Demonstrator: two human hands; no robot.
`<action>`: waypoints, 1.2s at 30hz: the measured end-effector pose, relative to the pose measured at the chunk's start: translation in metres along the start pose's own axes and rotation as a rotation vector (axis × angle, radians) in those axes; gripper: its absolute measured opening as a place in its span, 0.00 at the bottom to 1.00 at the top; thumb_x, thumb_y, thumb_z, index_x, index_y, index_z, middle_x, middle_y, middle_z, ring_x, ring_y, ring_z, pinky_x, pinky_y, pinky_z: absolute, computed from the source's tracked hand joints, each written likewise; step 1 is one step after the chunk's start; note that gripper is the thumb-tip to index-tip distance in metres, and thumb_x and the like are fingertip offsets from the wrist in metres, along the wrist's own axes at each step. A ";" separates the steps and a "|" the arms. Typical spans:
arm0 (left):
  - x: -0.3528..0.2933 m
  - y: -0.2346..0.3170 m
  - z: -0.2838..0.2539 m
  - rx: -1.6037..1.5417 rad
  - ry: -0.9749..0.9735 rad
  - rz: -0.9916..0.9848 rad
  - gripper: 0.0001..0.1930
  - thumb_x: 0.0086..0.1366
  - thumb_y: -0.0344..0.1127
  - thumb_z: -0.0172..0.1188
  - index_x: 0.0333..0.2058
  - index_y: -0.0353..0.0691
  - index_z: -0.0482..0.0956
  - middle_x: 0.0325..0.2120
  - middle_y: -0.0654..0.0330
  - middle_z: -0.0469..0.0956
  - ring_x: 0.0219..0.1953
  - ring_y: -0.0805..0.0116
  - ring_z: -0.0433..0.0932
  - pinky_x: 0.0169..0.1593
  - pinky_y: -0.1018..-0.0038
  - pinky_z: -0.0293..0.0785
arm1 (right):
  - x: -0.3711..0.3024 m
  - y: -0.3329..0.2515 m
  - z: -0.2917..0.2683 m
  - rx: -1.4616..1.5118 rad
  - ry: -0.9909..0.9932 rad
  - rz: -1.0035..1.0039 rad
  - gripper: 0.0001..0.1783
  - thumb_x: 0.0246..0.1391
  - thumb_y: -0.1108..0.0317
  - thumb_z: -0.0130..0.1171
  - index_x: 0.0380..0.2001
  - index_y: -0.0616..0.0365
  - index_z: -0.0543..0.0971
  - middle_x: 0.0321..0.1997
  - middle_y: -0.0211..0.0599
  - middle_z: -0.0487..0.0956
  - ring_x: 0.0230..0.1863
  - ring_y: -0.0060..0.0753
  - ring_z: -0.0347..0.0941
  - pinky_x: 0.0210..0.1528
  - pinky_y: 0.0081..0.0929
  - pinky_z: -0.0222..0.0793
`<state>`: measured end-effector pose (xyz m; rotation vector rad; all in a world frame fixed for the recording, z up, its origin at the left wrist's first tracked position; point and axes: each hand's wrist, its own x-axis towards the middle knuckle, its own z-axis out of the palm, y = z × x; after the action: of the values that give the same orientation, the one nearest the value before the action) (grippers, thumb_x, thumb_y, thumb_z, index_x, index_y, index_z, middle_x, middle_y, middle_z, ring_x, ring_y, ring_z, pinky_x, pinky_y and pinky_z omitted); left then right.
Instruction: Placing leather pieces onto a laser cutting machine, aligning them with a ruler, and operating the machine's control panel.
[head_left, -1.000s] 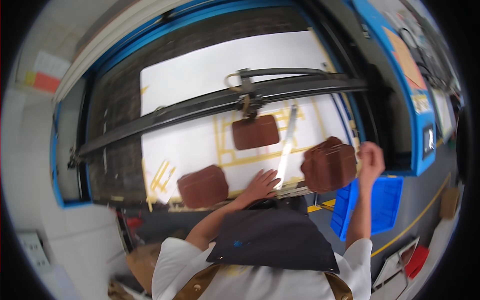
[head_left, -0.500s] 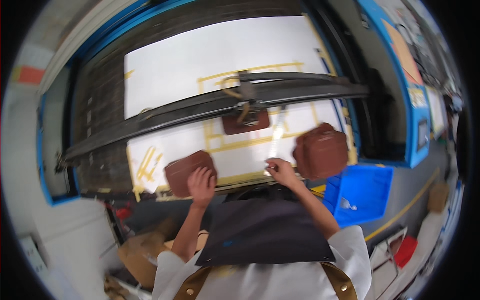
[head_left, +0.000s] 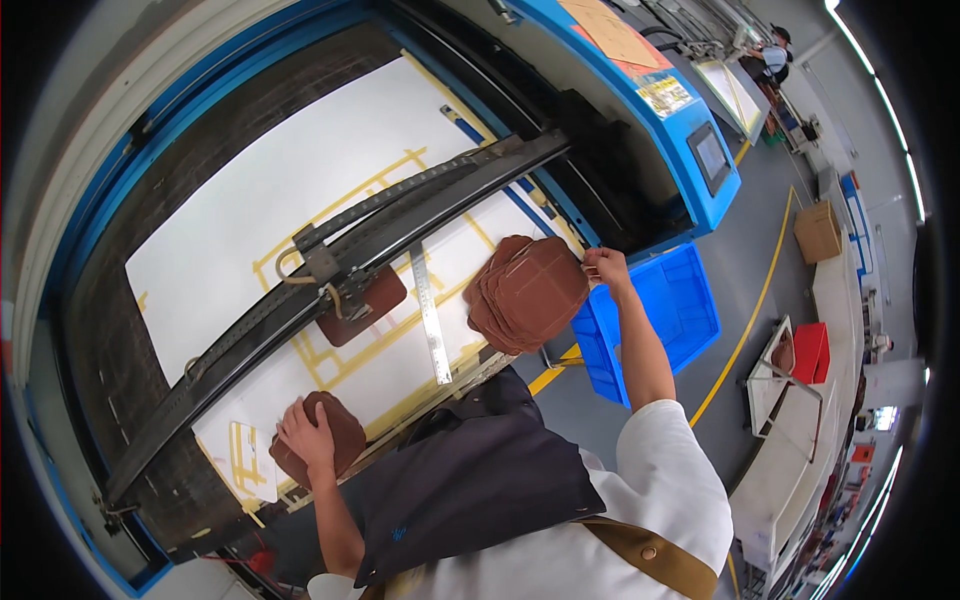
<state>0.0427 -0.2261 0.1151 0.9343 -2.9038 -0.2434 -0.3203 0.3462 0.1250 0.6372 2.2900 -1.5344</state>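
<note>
My left hand (head_left: 304, 440) lies with fingers spread on a small stack of brown leather pieces (head_left: 345, 432) at the near left of the machine bed. My right hand (head_left: 606, 268) is closed in a pinch at the right edge of a larger stack of brown leather pieces (head_left: 530, 292). What its fingertips hold is too small to make out. Between the stacks lies a metal ruler (head_left: 430, 320) on the white sheet (head_left: 240, 190). Another brown leather piece (head_left: 375, 305) sits beneath the machine head (head_left: 335, 280), within yellow tape lines, partly covered.
A black gantry beam (head_left: 240, 350) crosses the bed diagonally. Below my right forearm stands a blue plastic bin (head_left: 690, 300). The machine's blue housing with a screen (head_left: 710, 155) rises at the right. A cardboard box (head_left: 818, 232) and a distant person (head_left: 775, 55) are farther off.
My view has turned to the right. My right hand has moved from near the ruler to the right edge of the larger leather stack. My left hand stays on the smaller stack.
</note>
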 end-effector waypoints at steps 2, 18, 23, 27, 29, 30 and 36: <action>0.002 -0.001 0.001 -0.040 -0.002 0.017 0.21 0.69 0.48 0.57 0.53 0.39 0.78 0.51 0.53 0.77 0.58 0.54 0.72 0.68 0.52 0.55 | 0.003 0.000 -0.003 0.085 0.005 0.129 0.09 0.53 0.66 0.63 0.37 0.55 0.83 0.30 0.28 0.81 0.27 0.22 0.75 0.30 0.22 0.72; -0.013 0.069 -0.010 -0.164 0.169 0.406 0.13 0.64 0.36 0.62 0.45 0.39 0.80 0.51 0.54 0.76 0.62 0.48 0.67 0.67 0.45 0.55 | 0.005 0.012 -0.004 -0.046 -0.057 0.156 0.12 0.49 0.58 0.74 0.28 0.53 0.83 0.25 0.25 0.78 0.23 0.19 0.71 0.25 0.20 0.67; -0.020 0.110 -0.002 -0.264 0.153 0.499 0.10 0.61 0.34 0.63 0.41 0.39 0.82 0.50 0.56 0.76 0.61 0.49 0.69 0.66 0.46 0.58 | -0.005 -0.002 -0.001 -0.033 -0.098 0.029 0.16 0.45 0.62 0.79 0.31 0.55 0.81 0.25 0.26 0.78 0.23 0.20 0.71 0.24 0.23 0.67; -0.023 0.129 0.013 -0.410 0.095 0.614 0.09 0.58 0.32 0.65 0.38 0.40 0.83 0.46 0.58 0.78 0.57 0.52 0.72 0.62 0.50 0.64 | -0.010 -0.011 0.001 -0.023 -0.047 -0.026 0.18 0.43 0.67 0.78 0.35 0.60 0.81 0.26 0.30 0.79 0.25 0.23 0.73 0.26 0.23 0.68; -0.022 0.136 0.022 -0.448 0.083 0.666 0.09 0.57 0.32 0.66 0.38 0.39 0.84 0.45 0.58 0.79 0.56 0.52 0.74 0.60 0.52 0.67 | -0.009 -0.008 0.001 -0.143 0.016 -0.070 0.18 0.43 0.71 0.77 0.38 0.62 0.80 0.28 0.33 0.80 0.28 0.24 0.74 0.28 0.24 0.70; -0.022 0.139 0.026 -0.479 0.083 0.690 0.09 0.57 0.31 0.66 0.37 0.39 0.84 0.43 0.58 0.80 0.55 0.53 0.75 0.58 0.54 0.69 | -0.009 -0.007 0.000 -0.144 0.019 -0.071 0.18 0.43 0.71 0.77 0.38 0.62 0.80 0.28 0.33 0.80 0.28 0.24 0.74 0.28 0.24 0.70; -0.019 0.151 0.027 -0.556 0.084 0.739 0.08 0.57 0.29 0.67 0.37 0.39 0.83 0.41 0.59 0.81 0.49 0.57 0.79 0.52 0.61 0.73 | -0.015 -0.006 -0.005 -0.141 0.064 -0.049 0.11 0.48 0.73 0.72 0.35 0.61 0.83 0.30 0.32 0.81 0.30 0.24 0.75 0.32 0.24 0.72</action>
<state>-0.0317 -0.0908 0.1147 -0.2049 -2.6303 -0.8413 -0.3111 0.3459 0.1392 0.6045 2.4519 -1.3766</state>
